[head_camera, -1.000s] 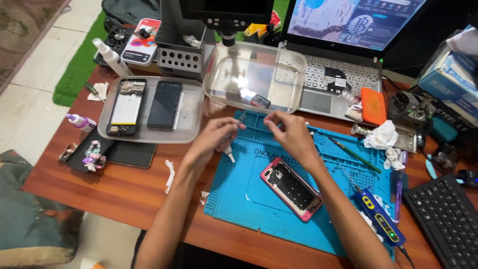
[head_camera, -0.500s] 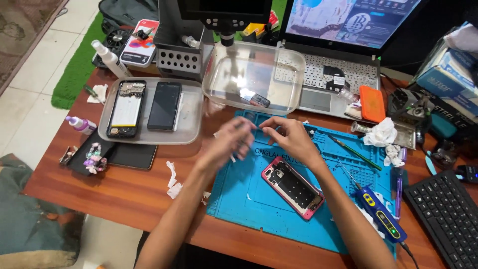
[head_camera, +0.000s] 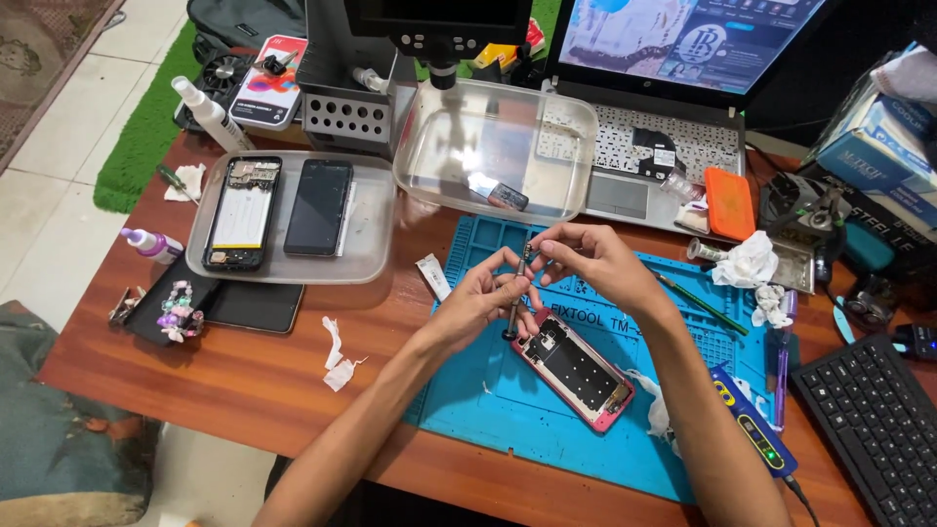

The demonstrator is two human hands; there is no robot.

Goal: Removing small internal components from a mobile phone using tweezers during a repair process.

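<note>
mat (head_camera: 488,410): matt blue rubber | table (head_camera: 244,381): glossy wood | tub (head_camera: 576,127): clear plastic | tissue (head_camera: 747,263): crumpled paper | screwdriver (head_camera: 520,293): metal

A blue rubber work mat (head_camera: 547,429) lies on the wooden desk (head_camera: 244,390), and on it rests an opened pink-framed phone (head_camera: 574,370). Just above that phone the left hand (head_camera: 478,304) and right hand (head_camera: 597,263) meet on a slim dark screwdriver (head_camera: 518,293). Behind the mat sits a clear plastic tub (head_camera: 496,156); to its left, a shallow grey tray (head_camera: 366,234) holds two phones. A laptop (head_camera: 673,117) stands behind, a black keyboard (head_camera: 874,420) to the right.
</note>
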